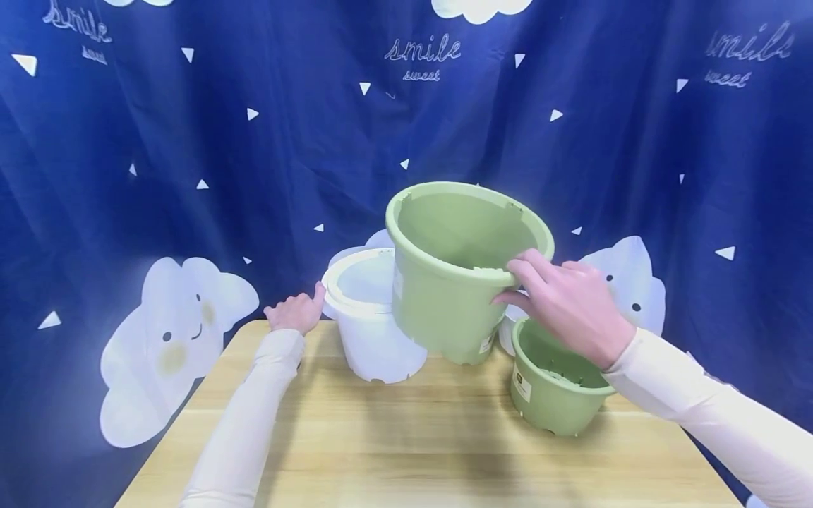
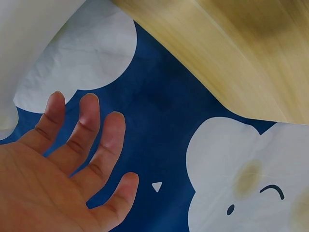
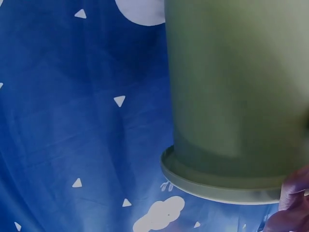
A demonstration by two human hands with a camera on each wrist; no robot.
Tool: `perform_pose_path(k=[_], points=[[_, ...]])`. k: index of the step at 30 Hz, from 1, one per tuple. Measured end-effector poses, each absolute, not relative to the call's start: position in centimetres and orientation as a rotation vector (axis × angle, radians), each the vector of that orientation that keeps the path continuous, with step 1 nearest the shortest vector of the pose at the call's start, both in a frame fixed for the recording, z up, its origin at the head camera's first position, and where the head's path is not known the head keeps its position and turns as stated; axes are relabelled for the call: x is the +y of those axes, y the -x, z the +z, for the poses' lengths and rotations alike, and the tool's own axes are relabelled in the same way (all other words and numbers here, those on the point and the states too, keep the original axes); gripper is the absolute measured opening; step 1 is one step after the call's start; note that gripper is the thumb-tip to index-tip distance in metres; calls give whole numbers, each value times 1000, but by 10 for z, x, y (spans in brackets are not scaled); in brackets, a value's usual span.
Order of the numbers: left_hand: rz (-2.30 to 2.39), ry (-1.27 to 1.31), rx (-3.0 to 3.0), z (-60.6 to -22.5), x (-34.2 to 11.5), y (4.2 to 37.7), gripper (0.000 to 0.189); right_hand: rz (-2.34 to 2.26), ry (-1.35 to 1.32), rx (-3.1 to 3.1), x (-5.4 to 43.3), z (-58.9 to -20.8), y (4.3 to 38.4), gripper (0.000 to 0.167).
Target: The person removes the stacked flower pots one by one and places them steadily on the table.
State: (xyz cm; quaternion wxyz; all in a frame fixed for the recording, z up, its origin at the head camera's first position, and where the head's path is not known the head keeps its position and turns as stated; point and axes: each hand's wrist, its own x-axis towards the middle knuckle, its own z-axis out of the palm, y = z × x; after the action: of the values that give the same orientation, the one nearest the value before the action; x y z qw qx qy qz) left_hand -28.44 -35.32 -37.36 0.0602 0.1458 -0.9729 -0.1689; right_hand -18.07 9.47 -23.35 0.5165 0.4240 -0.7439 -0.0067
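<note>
My right hand (image 1: pixel 568 300) pinches the rim of a large green plant pot (image 1: pixel 457 303), with the thumb outside. The pot is tilted and raised above the table; its side fills much of the right wrist view, where fingers (image 3: pixel 294 193) grip the rim. Left of it stands a white plant pot (image 1: pixel 375 339), partly hidden by the green one. My left hand (image 1: pixel 297 312) is beside the white pot's rim, its thumb close to it; whether they touch I cannot tell. The left wrist view shows loosely spread fingers (image 2: pixel 108 145) with nothing between them.
A smaller green pot (image 1: pixel 552 402) with a label stands on the wooden table (image 1: pixel 406 444) at the right, under my right forearm. Behind it, part of another white pot (image 1: pixel 508 331) shows. A blue curtain (image 1: pixel 305 169) with clouds hangs behind the table.
</note>
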Motion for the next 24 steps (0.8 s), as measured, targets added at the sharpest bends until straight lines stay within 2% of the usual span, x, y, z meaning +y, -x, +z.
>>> perform_pose_path(k=[15,24], points=[[-495,-439,-2952,-377,-353,284,100,45,-988,-1584,115,-245,140,50],[-495,-431,-2962,-375,-355,285,103,9,-1044,-1625,120,-273,135,52]])
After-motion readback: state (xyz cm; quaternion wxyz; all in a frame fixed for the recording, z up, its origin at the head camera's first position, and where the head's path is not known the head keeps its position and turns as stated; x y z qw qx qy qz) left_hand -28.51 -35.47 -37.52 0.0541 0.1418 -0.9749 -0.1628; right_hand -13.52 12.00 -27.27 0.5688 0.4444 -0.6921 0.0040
